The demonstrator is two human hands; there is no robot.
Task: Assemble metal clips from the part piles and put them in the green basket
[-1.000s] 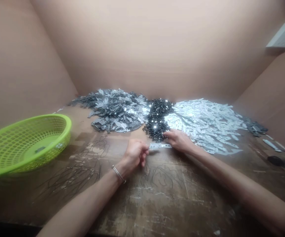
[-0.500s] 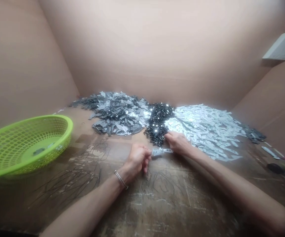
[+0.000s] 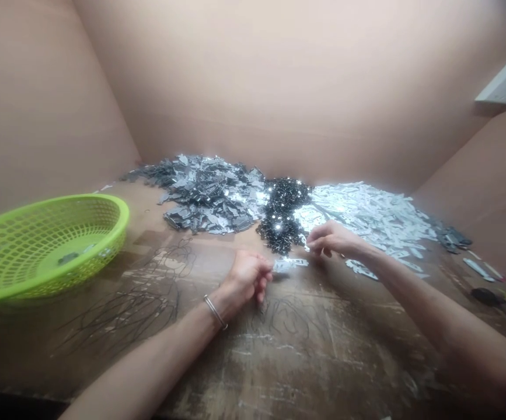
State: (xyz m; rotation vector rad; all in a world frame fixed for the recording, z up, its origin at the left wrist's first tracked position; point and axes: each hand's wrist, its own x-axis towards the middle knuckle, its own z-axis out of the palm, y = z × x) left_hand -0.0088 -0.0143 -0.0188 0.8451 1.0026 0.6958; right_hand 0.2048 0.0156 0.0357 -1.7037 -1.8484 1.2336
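Head view: the left hand (image 3: 247, 277) is closed and pinches a flat metal strip (image 3: 290, 263) by its left end, above the wooden workbench (image 3: 323, 356). The right hand (image 3: 334, 239) seems open, with curved fingers just beside the strip's other end, but it is hard to see if they touch it. Behind the hands lie a gray pile (image 3: 209, 195), a black pile (image 3: 281, 216) and a silver pile (image 3: 366, 213) of small metal pieces. A lime-green basket (image 3: 60, 202) stands at left.
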